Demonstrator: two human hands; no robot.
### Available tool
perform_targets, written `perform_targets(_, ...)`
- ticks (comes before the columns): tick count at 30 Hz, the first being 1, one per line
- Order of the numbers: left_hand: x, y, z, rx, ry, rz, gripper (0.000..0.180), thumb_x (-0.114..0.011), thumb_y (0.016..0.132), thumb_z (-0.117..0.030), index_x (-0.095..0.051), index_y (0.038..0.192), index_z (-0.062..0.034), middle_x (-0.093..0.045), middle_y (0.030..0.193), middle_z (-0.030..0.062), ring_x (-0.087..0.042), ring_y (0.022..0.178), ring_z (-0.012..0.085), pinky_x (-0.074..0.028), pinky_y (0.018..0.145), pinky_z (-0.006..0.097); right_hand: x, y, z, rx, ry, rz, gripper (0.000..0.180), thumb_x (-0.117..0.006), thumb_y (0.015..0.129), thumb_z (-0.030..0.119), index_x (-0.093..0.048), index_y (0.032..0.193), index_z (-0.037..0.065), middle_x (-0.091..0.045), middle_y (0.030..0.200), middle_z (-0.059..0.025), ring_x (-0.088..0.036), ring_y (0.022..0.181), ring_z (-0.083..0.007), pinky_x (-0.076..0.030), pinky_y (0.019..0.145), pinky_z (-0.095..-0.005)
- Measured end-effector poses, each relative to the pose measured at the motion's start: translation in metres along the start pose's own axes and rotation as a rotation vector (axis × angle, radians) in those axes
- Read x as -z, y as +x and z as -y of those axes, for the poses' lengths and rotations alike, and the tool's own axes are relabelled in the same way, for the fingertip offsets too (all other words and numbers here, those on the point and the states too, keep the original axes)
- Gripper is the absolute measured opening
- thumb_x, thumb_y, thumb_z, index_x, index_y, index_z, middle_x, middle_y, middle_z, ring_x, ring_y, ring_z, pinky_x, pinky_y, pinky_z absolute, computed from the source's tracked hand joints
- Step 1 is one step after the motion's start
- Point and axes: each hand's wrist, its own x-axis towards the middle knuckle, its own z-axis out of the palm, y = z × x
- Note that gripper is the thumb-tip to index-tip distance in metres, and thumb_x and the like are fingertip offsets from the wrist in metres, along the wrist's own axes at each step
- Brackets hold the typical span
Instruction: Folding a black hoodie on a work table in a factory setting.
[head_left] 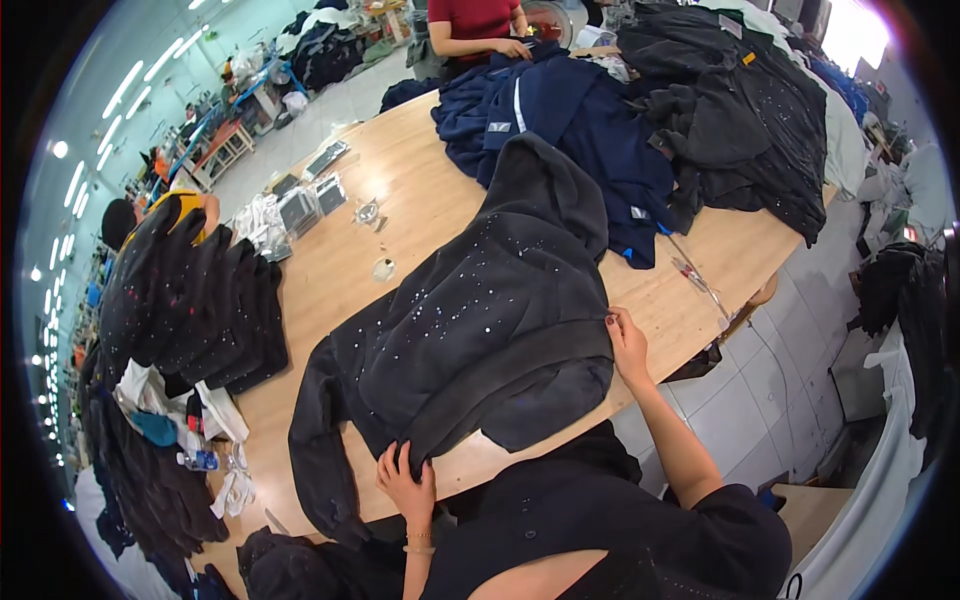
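A black hooded sweatshirt [470,300] with white paint-like specks lies spread on the wooden table, its hood pointing away from me and its ribbed hem toward me. One sleeve hangs down at the left near the table edge. My left hand [406,486] grips the left end of the hem, fingers curled over the cloth. At the hem's right end, my right hand [627,345] pinches the fabric between thumb and fingers.
Folded dark sweatshirts [190,300] are stacked at the left. Navy garments [560,120] and a black garment pile [730,110] cover the far side, where another person [475,35] handles cloth. Scissors [690,270] lie at right; small packets [300,210] sit far left.
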Motion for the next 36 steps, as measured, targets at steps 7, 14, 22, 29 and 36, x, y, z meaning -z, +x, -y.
perform_targets(7, -0.005, 0.008, -0.001, -0.001, -0.021, 0.011, 0.048, -0.064, 0.076, -0.018, -0.054, 0.122, -0.009, -0.047, 0.131, 0.0122, -0.038, 0.124, 0.0358, -0.027, 0.102, 0.05, 0.003, 0.004, 0.002, -0.074, -0.044, 0.008, 0.029, -0.053, 0.093, 0.03, -0.058, 0.11, 0.009, -0.067, 0.092, -0.0138, -0.066, 0.087, -0.0287, -0.049, 0.073, -0.0342)
perform_targets(14, -0.001, 0.0, -0.005, 0.009, 0.03, 0.044, 0.047, -0.061, 0.078, -0.018, -0.053, 0.124, -0.0079, -0.045, 0.133, 0.0127, -0.036, 0.125, 0.0355, -0.025, 0.103, 0.05, 0.006, 0.002, 0.003, -0.036, -0.058, 0.022, 0.031, -0.052, 0.093, 0.036, -0.058, 0.109, 0.01, -0.066, 0.093, -0.0137, -0.065, 0.083, -0.0298, -0.049, 0.07, -0.036)
perform_targets(22, -0.012, -0.006, 0.026, -0.065, -0.004, 0.038, 0.049, -0.052, 0.077, -0.01, -0.051, 0.126, -0.006, -0.043, 0.136, 0.0154, -0.038, 0.124, 0.0366, -0.026, 0.103, 0.049, -0.003, -0.004, -0.005, -0.017, -0.076, -0.011, 0.032, -0.055, 0.091, 0.034, -0.056, 0.112, 0.01, -0.065, 0.096, -0.0155, -0.064, 0.089, -0.0324, -0.049, 0.074, -0.038)
perform_targets(29, -0.004, 0.015, 0.002, 0.227, -0.038, -0.152, 0.053, -0.05, 0.069, 0.004, -0.051, 0.122, -0.0025, -0.045, 0.12, 0.0175, -0.042, 0.114, 0.0378, -0.03, 0.1, 0.045, 0.031, -0.009, 0.036, 0.105, -0.004, 0.167, 0.04, -0.063, 0.08, 0.004, -0.055, 0.118, 0.007, -0.051, 0.084, -0.0073, -0.053, 0.069, -0.0155, -0.046, 0.063, -0.0265)
perform_targets(36, 0.023, 0.049, 0.022, 0.562, -0.187, 0.033, 0.047, -0.051, 0.077, 0.007, -0.05, 0.123, -0.0038, -0.053, 0.088, 0.0158, -0.057, 0.08, 0.0286, -0.047, 0.076, 0.035, 0.029, -0.014, 0.059, 0.019, -0.184, 0.482, 0.054, -0.062, 0.076, 0.0, -0.053, 0.127, 0.012, -0.05, 0.082, -0.0067, -0.049, 0.065, -0.0155, -0.045, 0.061, -0.0278)
